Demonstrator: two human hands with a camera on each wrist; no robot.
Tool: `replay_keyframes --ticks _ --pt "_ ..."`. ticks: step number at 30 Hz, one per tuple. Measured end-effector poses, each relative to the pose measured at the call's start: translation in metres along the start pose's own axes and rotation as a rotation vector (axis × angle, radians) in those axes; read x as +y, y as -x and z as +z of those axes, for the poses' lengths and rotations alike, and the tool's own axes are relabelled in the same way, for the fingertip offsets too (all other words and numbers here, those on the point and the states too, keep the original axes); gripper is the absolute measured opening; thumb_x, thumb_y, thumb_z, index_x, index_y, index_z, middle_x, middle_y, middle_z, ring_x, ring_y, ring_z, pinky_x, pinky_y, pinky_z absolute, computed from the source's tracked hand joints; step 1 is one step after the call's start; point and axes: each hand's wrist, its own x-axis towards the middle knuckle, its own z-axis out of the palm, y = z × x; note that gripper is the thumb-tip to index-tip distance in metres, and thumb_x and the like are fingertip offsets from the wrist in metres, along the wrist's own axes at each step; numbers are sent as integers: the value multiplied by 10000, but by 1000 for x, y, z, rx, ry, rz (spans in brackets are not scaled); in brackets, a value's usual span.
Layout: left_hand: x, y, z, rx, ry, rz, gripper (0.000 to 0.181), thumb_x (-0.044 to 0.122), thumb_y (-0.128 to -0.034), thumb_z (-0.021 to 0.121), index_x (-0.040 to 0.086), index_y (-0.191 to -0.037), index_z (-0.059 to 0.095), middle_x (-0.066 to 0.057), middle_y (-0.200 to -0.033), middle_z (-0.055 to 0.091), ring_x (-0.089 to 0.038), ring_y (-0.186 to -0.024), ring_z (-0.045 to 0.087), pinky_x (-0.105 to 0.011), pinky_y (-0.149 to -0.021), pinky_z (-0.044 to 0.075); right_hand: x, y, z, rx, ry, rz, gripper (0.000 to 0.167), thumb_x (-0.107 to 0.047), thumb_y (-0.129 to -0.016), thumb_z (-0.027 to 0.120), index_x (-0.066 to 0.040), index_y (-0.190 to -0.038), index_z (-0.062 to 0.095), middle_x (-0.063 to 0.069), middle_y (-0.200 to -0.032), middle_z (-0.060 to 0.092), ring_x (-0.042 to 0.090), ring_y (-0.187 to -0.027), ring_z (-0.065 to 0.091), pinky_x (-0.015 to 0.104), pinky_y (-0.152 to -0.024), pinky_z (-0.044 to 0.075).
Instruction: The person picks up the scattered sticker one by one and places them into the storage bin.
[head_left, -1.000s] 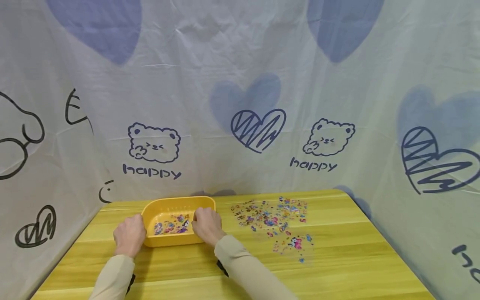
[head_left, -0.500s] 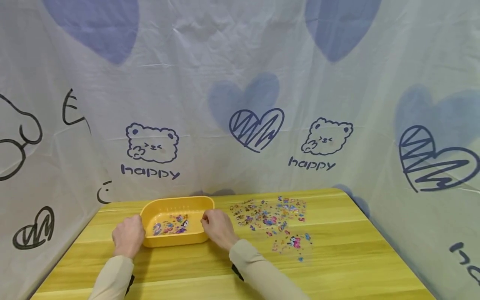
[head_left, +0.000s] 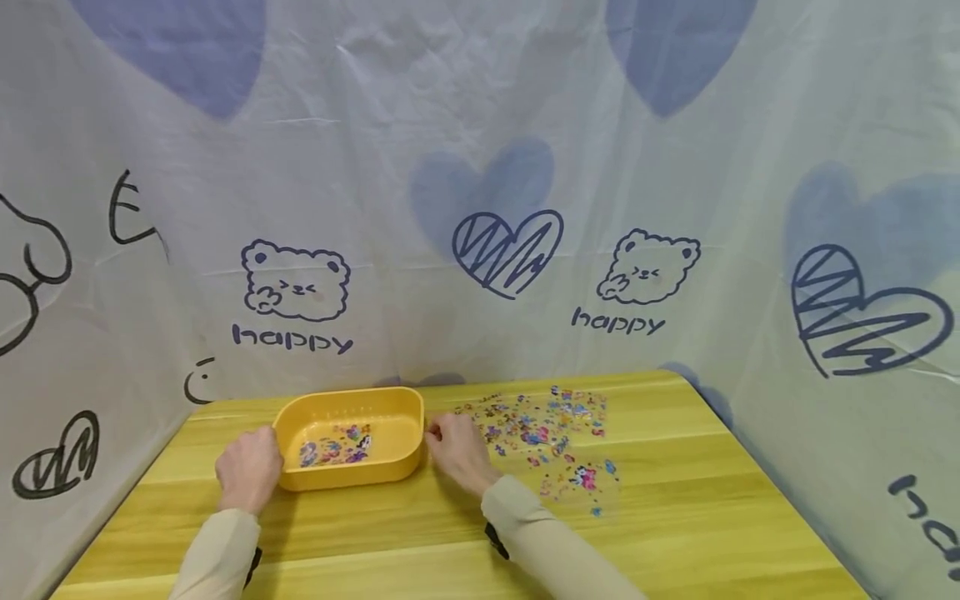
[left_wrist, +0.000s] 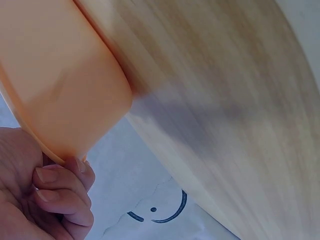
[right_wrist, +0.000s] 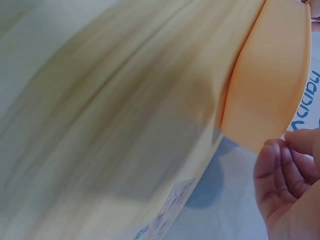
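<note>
A yellow plastic basket stands on the left half of the table, with a clear sheet of colourful cartoon stickers lying in it. My left hand grips the basket's left rim; the left wrist view has the fingers curled round its edge. Just outside the right wall is my right hand, its fingers loosely bent and close to the basket's corner. No thing shows in its grasp. Clear sticker sheets lie flat to the right of this hand, the nearest partly behind it.
Another clear sticker sheet lies nearer on the wood-grain table. Right behind the table's far edge hangs a white cloth printed with hearts and bears, and it also closes off both sides.
My right hand has moved from inside the basket, over its right rim, to the outside. The left hand stays on the left rim. The head view has shifted slightly.
</note>
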Motion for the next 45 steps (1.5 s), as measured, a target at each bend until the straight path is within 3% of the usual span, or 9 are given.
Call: replay_keyframes --ticks 9,16,22,29,33,41,45 --pt "0 -1 -1 -18 2 0 161 -14 -911 456 -46 -845 599 -241 -736 600 -359 -630 599 -442 -446 441 26 12 -21 -100 37 75 79 -132 -907 682 -107 -885 753 -5 -820 709 76 -700 620 222 -628 511" --pt "1 -2 -3 -31 5 2 150 -17 -900 466 -43 -861 608 -233 -748 600 -351 -645 590 -446 -457 444 45 18 -45 -169 70 44 109 -69 -902 656 -68 -851 752 40 -823 715 130 -703 639 264 -626 520" --pt "0 -3 -4 -15 4 14 168 -15 -905 451 -38 -847 608 -243 -748 603 -370 -645 597 -457 -459 441 67 24 -60 -196 56 67 145 -38 -898 635 -48 -802 743 53 -785 705 108 -593 562 259 -554 470" --pt "2 -2 -5 -23 12 12 169 -22 -902 451 -41 -846 609 -247 -754 602 -381 -653 602 -463 -469 442 86 28 -85 -200 28 110 71 -42 -894 658 -28 -892 727 65 -869 697 131 -707 607 302 -636 527" --pt "1 0 -3 -23 13 0 173 -25 -904 446 -43 -856 611 -247 -757 598 -385 -658 600 -462 -468 440 99 30 -98 -183 14 117 78 -21 -872 677 -23 -814 729 57 -808 690 129 -636 582 299 -604 513" --pt "1 -1 -2 -15 7 5 161 -19 -907 454 -57 -881 609 -251 -754 598 -398 -659 606 -475 -475 447 131 41 -125 -197 41 214 164 -18 -848 696 -27 -685 689 22 -639 629 116 -501 454 262 -504 404" --pt "2 -1 -2 -17 6 0 158 -17 -909 459 -60 -892 610 -249 -758 597 -394 -659 605 -474 -475 448 148 46 -135 -213 71 232 338 -21 -845 695 -70 -534 573 -27 -470 435 103 -428 294 257 -488 345"
